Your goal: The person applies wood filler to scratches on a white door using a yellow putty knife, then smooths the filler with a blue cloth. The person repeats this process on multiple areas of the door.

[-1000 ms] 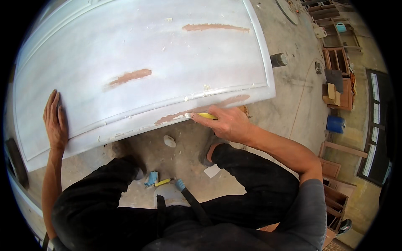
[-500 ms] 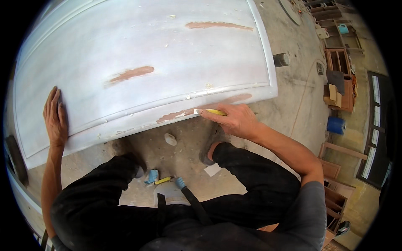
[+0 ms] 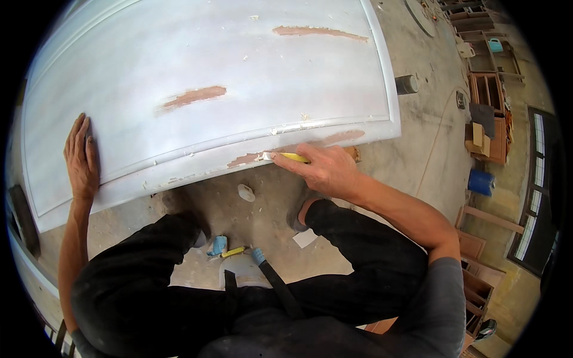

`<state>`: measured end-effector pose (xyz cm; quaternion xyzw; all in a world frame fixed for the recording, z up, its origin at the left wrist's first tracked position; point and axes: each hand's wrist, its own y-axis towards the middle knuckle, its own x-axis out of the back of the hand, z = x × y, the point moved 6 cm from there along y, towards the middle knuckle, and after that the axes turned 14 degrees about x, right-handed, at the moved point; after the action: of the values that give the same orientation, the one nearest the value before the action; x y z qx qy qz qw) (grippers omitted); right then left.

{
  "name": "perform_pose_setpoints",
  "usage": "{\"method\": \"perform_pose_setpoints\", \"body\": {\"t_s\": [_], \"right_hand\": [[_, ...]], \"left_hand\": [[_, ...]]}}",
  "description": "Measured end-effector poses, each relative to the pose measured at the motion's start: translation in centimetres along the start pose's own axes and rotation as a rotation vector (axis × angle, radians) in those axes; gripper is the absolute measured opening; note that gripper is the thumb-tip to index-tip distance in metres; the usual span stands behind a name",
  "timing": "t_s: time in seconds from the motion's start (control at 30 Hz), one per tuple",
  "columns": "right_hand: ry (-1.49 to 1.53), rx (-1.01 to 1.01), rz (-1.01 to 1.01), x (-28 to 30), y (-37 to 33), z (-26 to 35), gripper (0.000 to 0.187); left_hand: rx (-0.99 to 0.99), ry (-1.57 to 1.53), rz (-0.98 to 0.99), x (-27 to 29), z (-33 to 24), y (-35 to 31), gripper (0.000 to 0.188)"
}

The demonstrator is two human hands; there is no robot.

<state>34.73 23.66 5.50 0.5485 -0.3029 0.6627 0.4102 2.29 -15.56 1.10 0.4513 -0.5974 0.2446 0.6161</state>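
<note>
A large white-painted panel (image 3: 262, 77), with a raised molding near its edge, lies before me. Bare reddish-brown patches show through its paint. My right hand (image 3: 328, 169) is closed round a yellow-handled scraper (image 3: 293, 157). Its pale end rests on the near border, at a brown patch (image 3: 245, 160) with loose paint flakes around it. My left hand (image 3: 82, 158) lies flat on the panel's left part, fingers stretched out, holding nothing.
Between my legs a white bucket (image 3: 246, 275) stands with a yellow tool (image 3: 233, 252) and a blue cloth-like piece (image 3: 218, 245) by it. A white piece (image 3: 246, 192) lies on the concrete floor. Wooden cabinets (image 3: 484, 89) and a blue drum (image 3: 481, 182) stand far right.
My right hand has moved the scraper a little left along the panel's near border. My left hand stays flat on the panel. The whole view has shifted slightly.
</note>
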Motion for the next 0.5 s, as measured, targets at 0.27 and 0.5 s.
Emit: {"method": "perform_pose_setpoints", "body": {"t_s": [0.27, 0.5], "right_hand": [[0.004, 0.003, -0.004, -0.1, -0.3, 0.1, 0.071], [0.029, -0.011, -0.041, 0.5, -2.0, -1.3, 0.075]], "left_hand": [[-0.009, -0.021, -0.006, 0.2, -0.8, 0.3, 0.043], [0.001, -0.03, -0.006, 0.2, -0.7, 0.1, 0.044]]}}
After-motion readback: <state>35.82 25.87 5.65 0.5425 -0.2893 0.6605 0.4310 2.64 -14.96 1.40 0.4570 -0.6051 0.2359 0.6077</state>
